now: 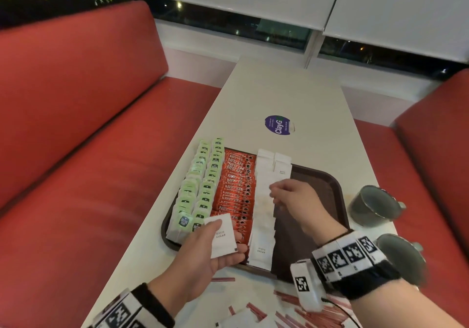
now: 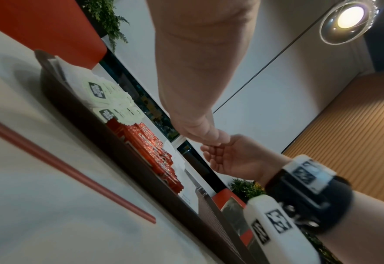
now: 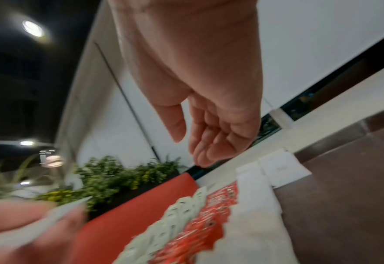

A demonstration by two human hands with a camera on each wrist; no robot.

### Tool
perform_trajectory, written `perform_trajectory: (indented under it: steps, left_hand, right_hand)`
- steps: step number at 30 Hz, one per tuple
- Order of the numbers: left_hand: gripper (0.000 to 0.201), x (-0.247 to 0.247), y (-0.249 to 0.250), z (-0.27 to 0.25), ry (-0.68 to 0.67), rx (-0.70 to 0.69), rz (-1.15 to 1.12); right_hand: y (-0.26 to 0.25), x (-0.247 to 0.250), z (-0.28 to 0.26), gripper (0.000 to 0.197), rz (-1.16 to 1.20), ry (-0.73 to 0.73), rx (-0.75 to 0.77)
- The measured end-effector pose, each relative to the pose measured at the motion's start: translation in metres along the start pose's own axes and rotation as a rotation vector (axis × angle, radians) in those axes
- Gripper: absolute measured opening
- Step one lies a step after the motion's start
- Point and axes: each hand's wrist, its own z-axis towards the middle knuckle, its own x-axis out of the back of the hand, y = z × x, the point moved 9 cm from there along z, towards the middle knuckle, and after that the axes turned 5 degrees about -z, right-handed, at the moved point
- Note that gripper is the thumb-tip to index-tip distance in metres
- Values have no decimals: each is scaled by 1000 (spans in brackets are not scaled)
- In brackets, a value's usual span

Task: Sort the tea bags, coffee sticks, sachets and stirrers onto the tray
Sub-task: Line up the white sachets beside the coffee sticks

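Note:
A dark brown tray holds two rows of green tea bags, a row of red coffee sticks and a long row of white sugar sachets, with a short second row behind my right hand. My left hand pinches a white sugar sachet under its thumb, over the tray's near left corner. My right hand hovers over the long sachet row. Its fingers hang loosely curled and hold nothing. Red stirrers lie on the table close to me.
Loose white sachets lie among the stirrers at the table's near edge. Two dark cups stand right of the tray. A purple sticker marks the table beyond it. Red benches flank the table.

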Motion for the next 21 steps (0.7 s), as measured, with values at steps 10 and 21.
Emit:
perform_trajectory:
  steps: [10,21]
  left_hand:
    - [27,-33,-10,-5,-140,-17,155]
    - [19,-9,-11,5,-79,-12,245]
  right_hand:
    - [-7,-39,-74,8,104,-244,69]
    - [9,24,-8,23,226,48,-43]
